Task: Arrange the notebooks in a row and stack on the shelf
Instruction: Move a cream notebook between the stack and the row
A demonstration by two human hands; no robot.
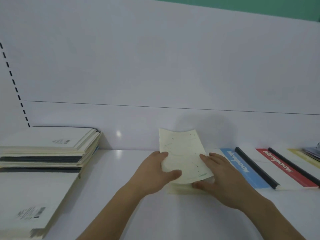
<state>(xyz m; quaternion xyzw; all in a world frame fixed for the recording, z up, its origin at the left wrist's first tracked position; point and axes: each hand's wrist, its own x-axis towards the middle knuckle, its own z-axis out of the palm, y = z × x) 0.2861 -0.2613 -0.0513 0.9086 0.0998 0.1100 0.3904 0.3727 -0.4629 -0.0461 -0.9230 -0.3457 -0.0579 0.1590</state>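
Both our hands, left (156,168) and right (219,172), grip a thin cream notebook (184,153) tilted above its small cream pile at mid white shelf (112,196). Left stacks (46,153) look done; the blue-banded notebook (242,167) begins a row, unfinished.

Your left hand (156,168) and right hand (219,177) gripping a cream notebook (183,153) tilted up above a small cream pile (181,188) on the white shelf (121,179), tall stack (50,149) left, blue-striped notebook (242,168) and red-striped notebook (284,168) right
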